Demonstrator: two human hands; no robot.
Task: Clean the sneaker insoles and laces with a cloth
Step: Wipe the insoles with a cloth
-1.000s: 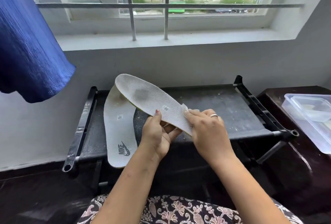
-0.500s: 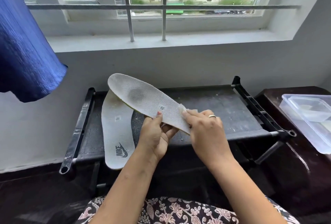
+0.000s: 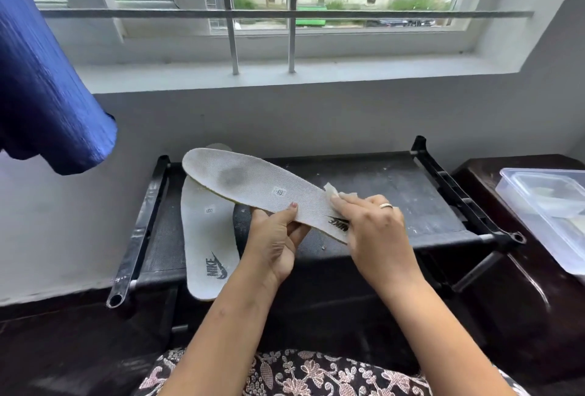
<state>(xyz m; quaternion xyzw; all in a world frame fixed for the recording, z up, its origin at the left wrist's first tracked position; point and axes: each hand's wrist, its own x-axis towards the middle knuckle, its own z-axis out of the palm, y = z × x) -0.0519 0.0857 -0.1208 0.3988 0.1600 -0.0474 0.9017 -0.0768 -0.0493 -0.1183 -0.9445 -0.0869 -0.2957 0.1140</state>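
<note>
One insole [image 3: 253, 186] above left grip [image 3: 278, 231]

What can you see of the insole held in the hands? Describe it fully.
The held insole is pale grey, with a woven, fabric-like top and a yellowish edge. A dark smudge marks the forefoot, a small square label sits mid-length, and a black logo is at the heel. It is held above the rack, toe pointing up-left. The left hand pinches its near edge; the right hand presses a white cloth on the heel.
</note>
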